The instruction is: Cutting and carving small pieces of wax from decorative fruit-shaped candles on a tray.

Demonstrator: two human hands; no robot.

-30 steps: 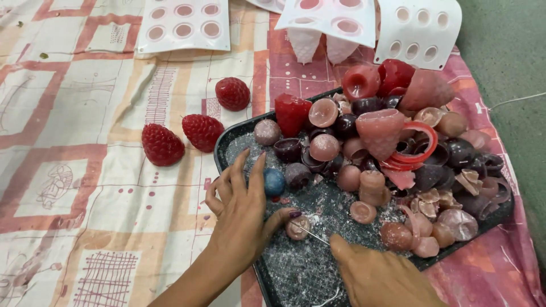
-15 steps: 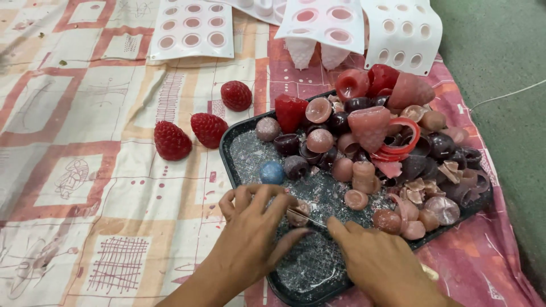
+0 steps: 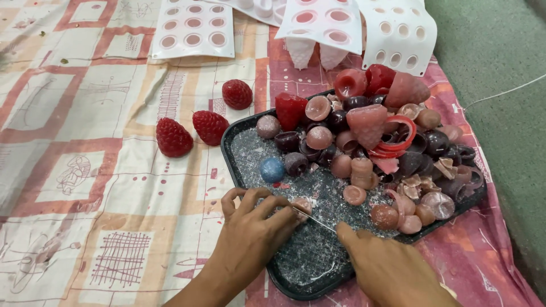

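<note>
Over tray, left hand now pinching pink piece, blade touching

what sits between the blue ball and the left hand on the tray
Head view: only wax shavings on the dark tray lie between the blue ball and the left hand; no whole piece.

Three red strawberry-shaped pieces are lying on a patterned cloth, just left of the tray. White moulds with round cavities are resting beyond them, and a blue ball is sitting among the crumbs.
</note>
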